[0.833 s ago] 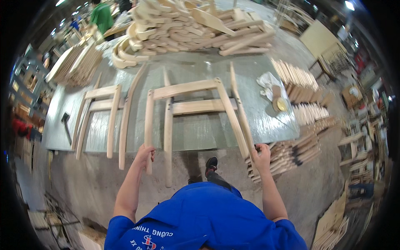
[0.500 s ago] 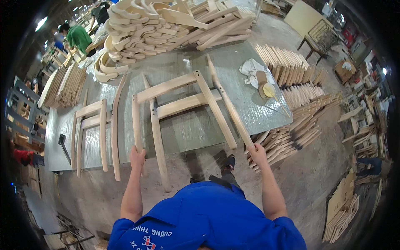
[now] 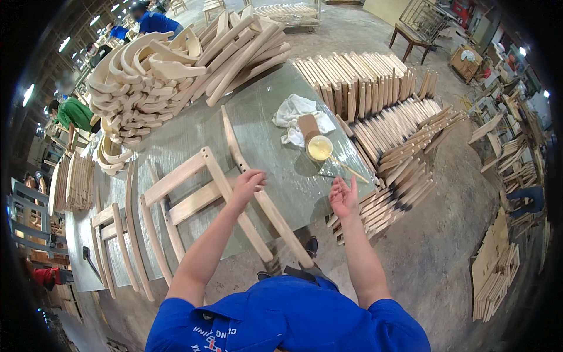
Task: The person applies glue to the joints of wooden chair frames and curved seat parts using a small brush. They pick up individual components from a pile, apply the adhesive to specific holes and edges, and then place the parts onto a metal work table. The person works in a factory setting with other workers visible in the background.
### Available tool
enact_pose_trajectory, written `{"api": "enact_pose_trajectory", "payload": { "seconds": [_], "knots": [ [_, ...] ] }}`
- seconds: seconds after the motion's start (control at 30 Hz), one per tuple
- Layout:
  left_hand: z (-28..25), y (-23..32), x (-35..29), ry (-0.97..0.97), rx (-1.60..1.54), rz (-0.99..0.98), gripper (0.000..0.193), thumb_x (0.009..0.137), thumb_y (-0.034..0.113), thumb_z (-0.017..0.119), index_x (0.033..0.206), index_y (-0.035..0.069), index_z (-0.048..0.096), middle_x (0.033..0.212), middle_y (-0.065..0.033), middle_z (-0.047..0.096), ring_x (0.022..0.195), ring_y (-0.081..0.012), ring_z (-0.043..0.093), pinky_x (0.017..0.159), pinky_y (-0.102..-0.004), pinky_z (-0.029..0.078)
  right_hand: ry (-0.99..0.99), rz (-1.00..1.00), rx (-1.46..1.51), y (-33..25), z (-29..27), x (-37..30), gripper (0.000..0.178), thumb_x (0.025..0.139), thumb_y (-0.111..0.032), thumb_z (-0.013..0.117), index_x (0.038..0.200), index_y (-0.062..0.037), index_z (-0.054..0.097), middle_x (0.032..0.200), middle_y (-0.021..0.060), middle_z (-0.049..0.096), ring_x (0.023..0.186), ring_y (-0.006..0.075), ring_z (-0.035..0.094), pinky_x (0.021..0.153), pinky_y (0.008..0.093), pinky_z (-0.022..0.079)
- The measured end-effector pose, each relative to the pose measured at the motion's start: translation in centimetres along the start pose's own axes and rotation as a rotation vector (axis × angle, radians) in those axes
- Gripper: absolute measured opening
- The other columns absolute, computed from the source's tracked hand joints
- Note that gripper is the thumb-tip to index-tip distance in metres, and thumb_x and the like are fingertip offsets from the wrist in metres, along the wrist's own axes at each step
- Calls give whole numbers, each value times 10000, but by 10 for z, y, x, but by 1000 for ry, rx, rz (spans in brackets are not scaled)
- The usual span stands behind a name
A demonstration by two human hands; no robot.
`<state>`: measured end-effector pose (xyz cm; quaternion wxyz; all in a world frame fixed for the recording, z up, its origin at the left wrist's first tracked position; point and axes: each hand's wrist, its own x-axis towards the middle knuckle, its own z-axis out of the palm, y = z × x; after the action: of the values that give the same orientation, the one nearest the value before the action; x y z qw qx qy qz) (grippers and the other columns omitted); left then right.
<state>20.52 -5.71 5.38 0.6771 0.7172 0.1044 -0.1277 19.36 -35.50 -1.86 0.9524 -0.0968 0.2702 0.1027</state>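
My left hand (image 3: 248, 186) hovers over the right-hand side of a pale wooden chair frame (image 3: 183, 173), its fingers loosely bent and apart with nothing seen in them. My right hand (image 3: 344, 198) is raised by the table's right edge, palm up, fingers spread and holding nothing. Just beyond it a thin-handled brush (image 3: 352, 170) leans out of a round tub of yellowish paste (image 3: 319, 148). Under the tub lies a brown block (image 3: 307, 126), on a crumpled white cloth (image 3: 291, 111). A long, slightly bent leg (image 3: 275, 217) of the frame passes beneath my left hand.
A second chair frame (image 3: 108, 220) and a hammer (image 3: 89, 261) lie left on the film-covered table (image 3: 258, 97). Curved wooden parts (image 3: 132, 88) are heaped at its far side. Stacked wooden sticks (image 3: 375, 88) stand beyond its right edge. Other people work at far left.
Both hands have let go of the chair frame's legs. My left hand has moved right and forward, my right hand slightly left and forward. The view has shifted toward the tub.
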Motion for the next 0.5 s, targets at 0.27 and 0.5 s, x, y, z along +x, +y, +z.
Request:
{"api": "enact_pose_trajectory", "payload": {
  "seconds": [0.27,0.5],
  "knots": [
    [112,-3,130,-43,-333,-249,222,911,272,508,1025,88,559,927,-33,602,798,-147,586,702,-316,474,-2,-255,-174,-35,26,40,279,946,-317,476,998,-55,554,761,32,582,614,118,505,533,262,424],
    [152,-7,157,-78,-241,-418,441,884,448,517,1126,80,524,987,-94,607,782,-227,613,597,-375,507,-34,-515,-448,-71,37,-11,106,935,-203,519,951,-101,543,746,15,551,653,124,531,598,272,451]
  ]
}}
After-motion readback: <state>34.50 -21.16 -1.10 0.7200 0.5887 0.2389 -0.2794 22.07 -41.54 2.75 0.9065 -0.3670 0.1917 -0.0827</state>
